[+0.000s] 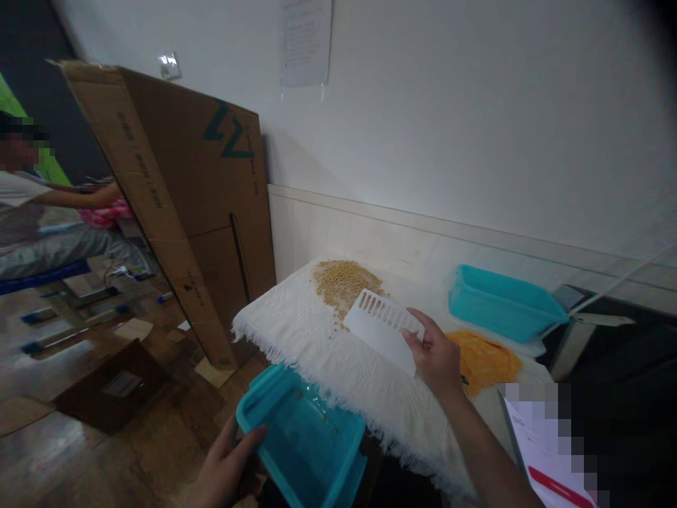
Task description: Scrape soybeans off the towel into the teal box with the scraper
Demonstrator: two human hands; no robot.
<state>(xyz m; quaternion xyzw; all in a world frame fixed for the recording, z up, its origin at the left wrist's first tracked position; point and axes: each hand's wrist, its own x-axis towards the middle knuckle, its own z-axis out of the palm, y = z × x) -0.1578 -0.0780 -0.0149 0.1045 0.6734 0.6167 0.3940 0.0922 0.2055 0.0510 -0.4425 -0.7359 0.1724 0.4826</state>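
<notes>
My left hand [233,455] grips the near left rim of a teal plastic bin [304,444], held tilted just below the table's fringed edge. A few small beans lie inside that bin. In my right hand [434,346] is a white slotted plastic piece [383,328], flat, with a row of slots along its far edge. Its far left corner reaches the near side of a pile of yellow soybeans [346,282]. The pile is spread on a white fringed cloth [301,324], with loose beans scattered toward me.
A second teal bin [508,303] stands at the back right, with an orange cloth [491,358] before it. A tall cardboard box [201,190] stands left of the table. Beyond it sits another person [58,204]. A white and red box [539,444] is at the lower right.
</notes>
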